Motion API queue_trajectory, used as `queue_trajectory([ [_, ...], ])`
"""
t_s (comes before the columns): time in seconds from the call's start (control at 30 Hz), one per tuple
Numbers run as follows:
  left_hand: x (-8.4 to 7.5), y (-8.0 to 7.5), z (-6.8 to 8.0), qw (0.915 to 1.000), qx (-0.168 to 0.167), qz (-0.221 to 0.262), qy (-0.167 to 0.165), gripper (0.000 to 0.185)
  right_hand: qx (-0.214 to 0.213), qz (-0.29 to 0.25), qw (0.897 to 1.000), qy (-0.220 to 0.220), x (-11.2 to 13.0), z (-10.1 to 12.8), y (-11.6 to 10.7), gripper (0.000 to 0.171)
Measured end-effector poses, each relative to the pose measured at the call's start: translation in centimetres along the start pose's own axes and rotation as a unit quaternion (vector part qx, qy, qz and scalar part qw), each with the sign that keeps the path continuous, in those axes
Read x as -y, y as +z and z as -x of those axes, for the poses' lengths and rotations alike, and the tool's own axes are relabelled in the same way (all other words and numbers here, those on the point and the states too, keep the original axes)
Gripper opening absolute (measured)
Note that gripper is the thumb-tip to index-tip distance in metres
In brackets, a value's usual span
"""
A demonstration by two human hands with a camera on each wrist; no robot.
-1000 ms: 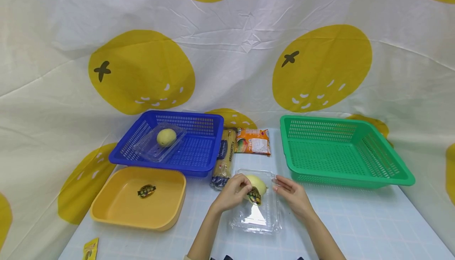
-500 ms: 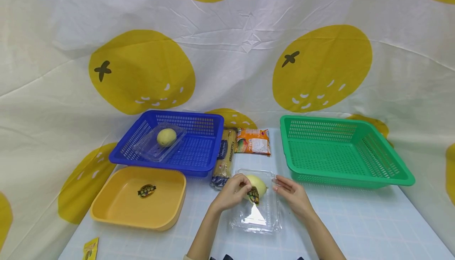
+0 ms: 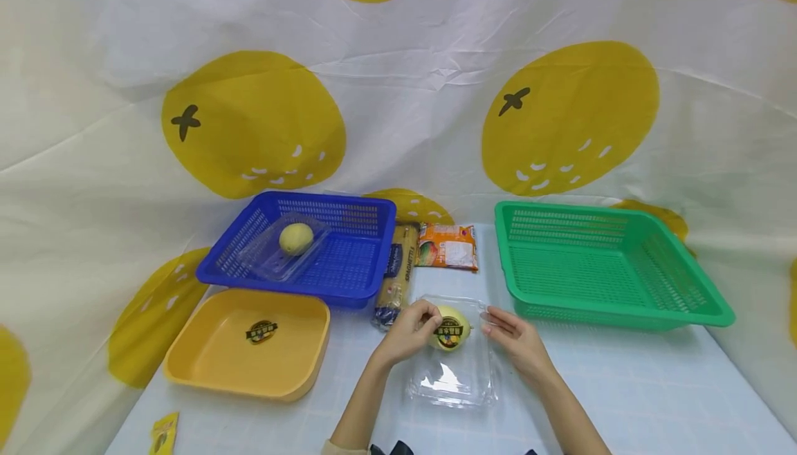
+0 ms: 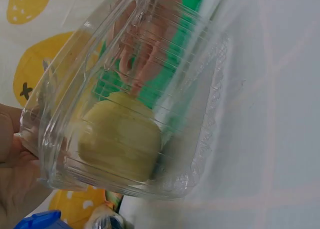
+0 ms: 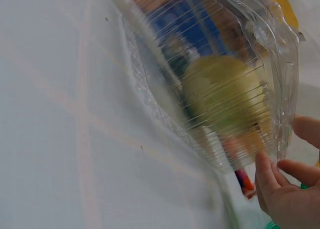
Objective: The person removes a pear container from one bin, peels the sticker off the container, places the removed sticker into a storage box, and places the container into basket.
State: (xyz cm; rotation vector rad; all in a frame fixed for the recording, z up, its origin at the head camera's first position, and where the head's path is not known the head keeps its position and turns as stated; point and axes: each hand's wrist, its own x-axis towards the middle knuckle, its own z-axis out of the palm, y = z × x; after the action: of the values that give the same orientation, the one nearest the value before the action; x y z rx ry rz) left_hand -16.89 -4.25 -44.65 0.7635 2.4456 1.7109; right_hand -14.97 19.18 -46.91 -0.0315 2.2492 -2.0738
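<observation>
A clear plastic clamshell box (image 3: 451,375) sits in front of me, with a pale yellow-green melon (image 3: 457,313) inside. A black and gold label sticker (image 3: 450,335) faces up over the melon. My left hand (image 3: 407,334) pinches the sticker's left edge with curled thumb and finger. My right hand (image 3: 517,344) holds the box's right rim between thumb and fingers. In the left wrist view the melon (image 4: 120,141) shows through the ribbed wall, with my left hand (image 4: 20,174) behind the lid. The right wrist view has my right hand (image 5: 292,189) at the box's edge.
A blue basket (image 3: 367,296) holds another clear box with a melon. Before it stands a yellow tub (image 3: 249,372) bearing a similar label. A spaghetti pack (image 3: 398,275) and an orange packet (image 3: 447,246) lie behind. A green basket (image 3: 610,310) stands right; a small yellow packet (image 3: 165,434) lies front left.
The sticker has turned from hanging tilted at my left fingers to facing up flatter over the melon. My hands have barely moved. The whole view has shifted slightly.
</observation>
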Motion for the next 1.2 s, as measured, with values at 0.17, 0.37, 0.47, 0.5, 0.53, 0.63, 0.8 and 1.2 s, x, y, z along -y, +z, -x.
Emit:
queue_trajectory([
  [0.17,-0.5,-0.1,0.1,0.9997,-0.017,0.01,-0.012,0.008,0.003,0.003,1.0,-0.006,0.0,-0.1,-0.1,0.053],
  [0.37,-2.0,-2.0,1.1,0.9976,-0.044,0.037,-0.04,0.007,0.004,0.006,1.0,-0.01,0.1,-0.1,-0.2,0.053],
  [0.47,-2.9,-3.9,1.9,0.9953,-0.073,0.055,-0.032,0.005,0.003,0.003,1.0,-0.011,0.1,0.0,-0.3,0.053],
  [0.5,-3.2,-4.6,2.3,0.9937,-0.089,0.061,-0.028,0.005,0.002,-0.001,1.0,-0.012,0.1,0.0,-0.3,0.052],
  [0.53,-3.4,-5.4,2.7,0.9919,-0.108,0.062,-0.025,0.004,0.004,-0.003,1.0,-0.014,0.1,0.0,-0.3,0.052],
  [0.63,-3.9,-8.0,4.2,0.984,-0.167,0.06,-0.02,0.005,0.007,-0.01,1.0,-0.019,0.1,0.0,-0.2,0.052],
  [0.8,-3.7,-12.2,7.3,0.9637,-0.264,-0.02,-0.036,0.009,0.005,-0.01,1.0,-0.017,0.0,-0.1,-0.2,0.052],
  [1.2,0.2,-20.2,13.8,0.9156,-0.215,-0.224,-0.256,0.026,0.008,-0.01,1.0,-0.01,0.2,0.0,-0.1,0.052],
])
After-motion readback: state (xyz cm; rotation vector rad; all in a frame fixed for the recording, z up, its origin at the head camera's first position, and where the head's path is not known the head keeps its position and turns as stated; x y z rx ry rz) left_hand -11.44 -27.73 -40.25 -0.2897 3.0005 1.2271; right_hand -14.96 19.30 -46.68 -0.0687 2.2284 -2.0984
